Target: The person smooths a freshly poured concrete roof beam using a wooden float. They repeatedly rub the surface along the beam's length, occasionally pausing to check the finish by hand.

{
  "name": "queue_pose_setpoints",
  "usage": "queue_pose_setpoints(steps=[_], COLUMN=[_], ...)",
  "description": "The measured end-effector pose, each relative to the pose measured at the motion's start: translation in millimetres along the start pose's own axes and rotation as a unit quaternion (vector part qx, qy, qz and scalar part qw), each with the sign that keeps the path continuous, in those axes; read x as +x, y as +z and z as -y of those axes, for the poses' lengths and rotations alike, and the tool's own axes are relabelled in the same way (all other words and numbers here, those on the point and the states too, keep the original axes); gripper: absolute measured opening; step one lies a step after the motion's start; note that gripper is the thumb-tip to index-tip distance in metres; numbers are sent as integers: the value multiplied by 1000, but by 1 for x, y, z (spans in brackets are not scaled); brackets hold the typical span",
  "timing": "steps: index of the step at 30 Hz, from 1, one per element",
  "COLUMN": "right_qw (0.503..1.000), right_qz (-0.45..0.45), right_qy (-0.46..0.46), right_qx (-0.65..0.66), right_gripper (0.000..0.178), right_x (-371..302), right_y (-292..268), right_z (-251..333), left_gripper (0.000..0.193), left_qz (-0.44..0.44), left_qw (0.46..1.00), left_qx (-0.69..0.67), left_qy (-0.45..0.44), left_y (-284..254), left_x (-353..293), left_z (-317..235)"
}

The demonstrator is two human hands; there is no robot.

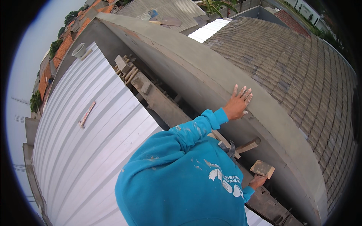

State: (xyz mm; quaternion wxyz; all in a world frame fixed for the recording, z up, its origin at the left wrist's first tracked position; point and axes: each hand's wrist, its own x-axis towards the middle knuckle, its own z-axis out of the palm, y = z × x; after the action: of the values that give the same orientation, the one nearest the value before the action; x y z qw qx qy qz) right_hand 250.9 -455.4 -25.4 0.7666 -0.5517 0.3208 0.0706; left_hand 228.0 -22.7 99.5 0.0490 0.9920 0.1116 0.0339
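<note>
My left hand (237,104) rests on the grey plastered top of a wall (211,64), fingers spread, with pale residue on the fingertips. Lower down, my right hand (258,182) grips a wooden plastering float (262,168), whose flat board has grey mortar smeared on it. The float is close to the inner face of the wall; whether it touches cannot be told. My blue sleeve and sweatshirt (177,180) fill the lower middle of the view and cover part of the planks below.
A white corrugated metal roof (102,150) spreads on the left, with a hammer (87,114) and a bucket (78,50) on it. Scaffold planks (160,103) run along a dark gap beside the wall. A timber (249,145) juts near my arms. Beyond lies a tiled roof (286,71).
</note>
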Motion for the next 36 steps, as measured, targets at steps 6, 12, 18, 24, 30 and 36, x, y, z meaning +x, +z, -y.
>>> queue_pose_setpoints(steps=[6, 12, 18, 24, 30, 36], right_qw=[999, 999, 995, 994, 990, 982], right_qz=[-24, -31, -81, -96, -128, -118], right_qy=[-19, -40, -54, -52, -51, -146], right_qx=[-9, -5, 17, 23, 0, 17], right_gripper=[56, 54, 44, 37, 41, 56], right_x=[-9, 20, 7, 13, 26, 3], right_y=[10, -23, -17, -23, -34, -7], right_z=[-1, -14, 2, -4, -7, 34], left_gripper=[86, 86, 88, 94, 92, 78], left_qz=[4, 9, 15, -11, -65, -91], left_qw=[1000, 999, 1000, 999, 995, 979], left_qx=[-21, -25, -11, -22, -22, -20], left_qy=[19, 32, 8, -28, -79, -179], left_y=[-3, 9, 4, 7, 9, 12], left_x=[-2, -2, -6, -18, -29, -37], left_z=[-4, 5, 20, 54, 84, 121])
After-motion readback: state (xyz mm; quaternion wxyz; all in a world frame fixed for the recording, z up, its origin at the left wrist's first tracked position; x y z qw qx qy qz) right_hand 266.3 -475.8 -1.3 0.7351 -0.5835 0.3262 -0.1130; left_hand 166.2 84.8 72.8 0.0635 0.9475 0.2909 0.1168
